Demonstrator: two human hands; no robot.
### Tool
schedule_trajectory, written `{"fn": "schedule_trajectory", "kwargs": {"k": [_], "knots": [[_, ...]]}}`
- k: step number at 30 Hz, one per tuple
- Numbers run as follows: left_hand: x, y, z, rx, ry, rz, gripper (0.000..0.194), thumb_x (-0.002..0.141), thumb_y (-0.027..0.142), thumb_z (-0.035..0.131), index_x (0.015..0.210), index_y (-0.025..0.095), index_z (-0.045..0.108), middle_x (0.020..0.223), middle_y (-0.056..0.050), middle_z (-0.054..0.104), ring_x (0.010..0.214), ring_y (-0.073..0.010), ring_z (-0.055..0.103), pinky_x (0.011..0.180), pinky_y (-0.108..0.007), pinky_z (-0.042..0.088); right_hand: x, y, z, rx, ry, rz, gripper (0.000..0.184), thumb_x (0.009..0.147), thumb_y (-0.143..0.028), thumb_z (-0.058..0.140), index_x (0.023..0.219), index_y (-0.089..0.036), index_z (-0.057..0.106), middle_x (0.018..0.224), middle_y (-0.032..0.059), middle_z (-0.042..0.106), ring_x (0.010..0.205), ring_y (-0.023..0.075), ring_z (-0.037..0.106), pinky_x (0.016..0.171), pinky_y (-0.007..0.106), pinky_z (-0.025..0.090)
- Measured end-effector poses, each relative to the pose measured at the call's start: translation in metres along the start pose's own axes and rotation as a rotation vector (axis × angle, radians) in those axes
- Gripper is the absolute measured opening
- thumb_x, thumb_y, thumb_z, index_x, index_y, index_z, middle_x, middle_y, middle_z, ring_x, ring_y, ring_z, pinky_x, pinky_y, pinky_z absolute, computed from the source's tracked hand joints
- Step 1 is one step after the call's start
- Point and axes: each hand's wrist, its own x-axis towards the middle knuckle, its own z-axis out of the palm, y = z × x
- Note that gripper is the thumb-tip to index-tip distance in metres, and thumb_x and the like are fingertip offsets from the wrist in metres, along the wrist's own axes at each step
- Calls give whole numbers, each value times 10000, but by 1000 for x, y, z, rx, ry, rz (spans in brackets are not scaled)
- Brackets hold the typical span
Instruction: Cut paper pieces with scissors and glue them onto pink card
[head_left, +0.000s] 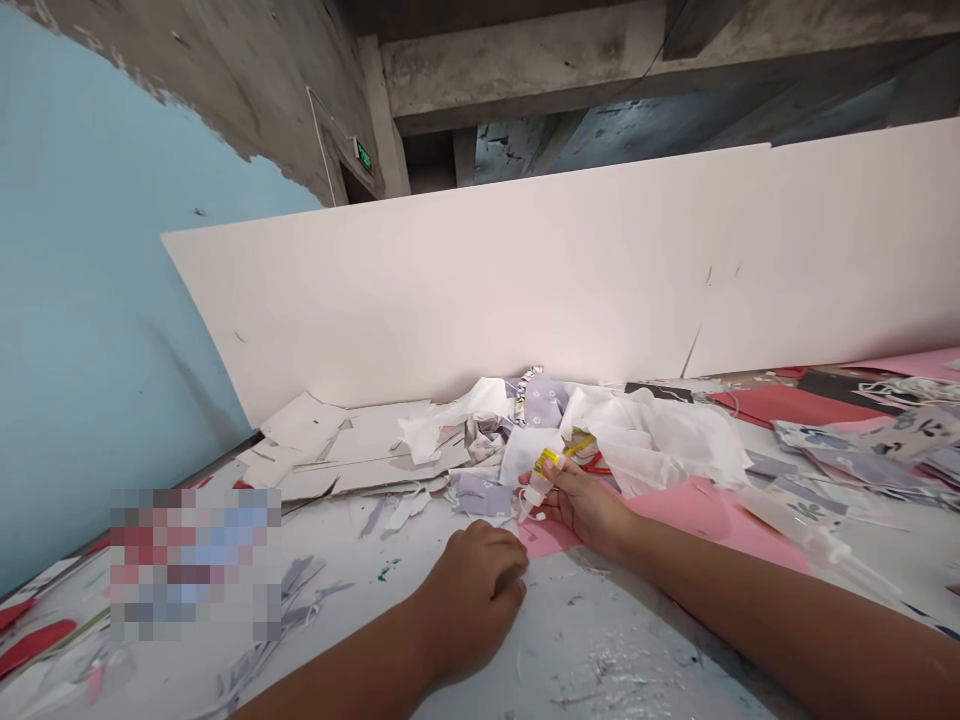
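Note:
My right hand [581,505] grips a small white plastic squeeze bottle [538,482] with a yellow label, its nozzle tilted down toward the table. Just beyond it lies a heap of white thin fabric [645,440] mixed with lilac printed cloth pieces [544,402]. A smaller lilac cloth piece [480,495] sits near the bottle. My left hand [480,600] rests on the paint-stained white table [585,640], fingers curled, with nothing visible in it. A pink sheet [675,510] lies under my right hand's wrist.
A long white board [495,300] leans along the far side against a pale blue wall [97,300]. Cardboard and paper scraps [330,450] lie to the left. Printed cloth pieces [847,450], a clear plastic syringe-like tube [806,535] and red sheets [787,405] lie to the right. A pixelated patch covers part of the table's left side.

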Motion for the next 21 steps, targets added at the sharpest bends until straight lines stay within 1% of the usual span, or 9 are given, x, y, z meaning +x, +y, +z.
{"fn": "schedule_trajectory", "kwargs": {"k": [3,5,8,11,14,21], "knots": [[4,-11,0,-9,118,-86,214,764,139,391,833,198,585,896,-37,611,848,-172,508,781,-305,395,0,0,1,4,4,8,140,797,-273,569,836,-224,444,749,13,678,583,151,638,533,273,483],[7,-18,-1,50,136,-72,222,772,156,399,875,197,591,921,-44,595,877,-180,495,802,-318,387,0,0,1,7,1,12,132,804,-268,561,840,-224,442,738,12,677,586,155,641,537,277,485],[9,-23,-4,145,75,-31,259,780,203,420,972,239,591,999,-42,545,938,-197,454,842,-348,368,0,0,1,10,-6,9,119,810,-263,556,845,-223,449,747,12,679,594,155,644,552,280,488],[10,-24,-4,187,-7,-59,303,796,240,408,1048,292,569,1072,-36,491,988,-209,416,882,-382,343,0,1,0,10,0,7,116,810,-263,557,844,-222,454,749,15,681,595,155,644,552,280,489],[11,-24,-4,187,-59,-87,322,813,255,381,1079,321,550,1117,-31,457,1036,-217,388,911,-407,319,1,1,0,11,8,10,108,815,-259,550,850,-224,453,747,15,682,594,156,645,540,275,485],[11,-28,-3,168,-86,-109,350,835,302,344,1143,356,501,1170,-33,418,1100,-236,346,936,-445,287,0,0,-1,17,14,13,78,834,-249,517,847,-219,446,716,16,677,608,163,654,547,277,494]]}}
